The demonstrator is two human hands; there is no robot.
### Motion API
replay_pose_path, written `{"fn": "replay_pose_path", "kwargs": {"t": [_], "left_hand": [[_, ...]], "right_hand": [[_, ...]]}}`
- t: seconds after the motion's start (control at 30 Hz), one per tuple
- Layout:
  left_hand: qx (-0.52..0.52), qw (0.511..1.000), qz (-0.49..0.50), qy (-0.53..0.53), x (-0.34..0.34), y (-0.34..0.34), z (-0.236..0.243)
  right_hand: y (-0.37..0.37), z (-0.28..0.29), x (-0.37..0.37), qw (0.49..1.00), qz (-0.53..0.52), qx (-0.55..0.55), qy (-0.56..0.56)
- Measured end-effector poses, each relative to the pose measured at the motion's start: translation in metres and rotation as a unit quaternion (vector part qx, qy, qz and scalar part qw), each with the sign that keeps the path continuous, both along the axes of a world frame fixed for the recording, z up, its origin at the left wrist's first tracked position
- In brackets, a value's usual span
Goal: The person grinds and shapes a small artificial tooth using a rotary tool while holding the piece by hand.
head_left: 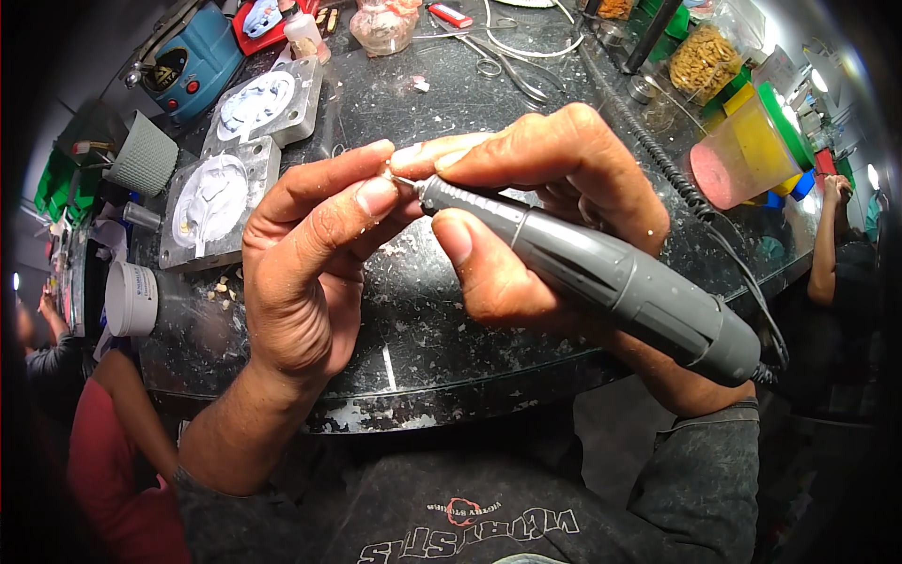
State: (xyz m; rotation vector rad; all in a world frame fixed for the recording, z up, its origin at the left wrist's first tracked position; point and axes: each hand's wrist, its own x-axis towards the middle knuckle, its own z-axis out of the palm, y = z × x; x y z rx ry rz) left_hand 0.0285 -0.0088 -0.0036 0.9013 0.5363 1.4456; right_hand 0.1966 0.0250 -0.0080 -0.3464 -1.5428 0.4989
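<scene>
My right hand (554, 160) is wrapped round a dark grey rotary handpiece (601, 258), whose body slants down to the right. Its thin metal bit (404, 180) points left, towards the fingertips of my left hand (305, 235). Those fingers are pinched together at the bit's tip. Whatever they hold is tiny and mostly covered by the fingertips; only a pale speck shows. Whitish dust clings to the fingers of both hands.
Left of my hands lie two metal mould halves (272, 155) filled with white plaster. A white tub (132, 299) and pale crumbs (224, 289) are nearby. Behind are pliers (507, 70); right, a coiled cord (672, 174) and green-lidded tub (752, 146). Other people sit at both sides.
</scene>
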Motion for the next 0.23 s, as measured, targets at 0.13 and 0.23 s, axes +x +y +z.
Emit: {"fn": "replay_pose_path", "kwargs": {"t": [0.13, 0.23], "left_hand": [[-0.009, 1.000, 0.004, 0.001, 0.0000, 0.0000, 0.0003], [-0.022, 0.999, -0.039, -0.026, -0.0029, 0.0021, -0.0020]], "right_hand": [[0.0021, -0.0010, -0.0009, 1.000, 0.003, 0.005, 0.006], [-0.0023, 0.0025, 0.0050, 0.999, 0.040, -0.030, -0.001]]}}
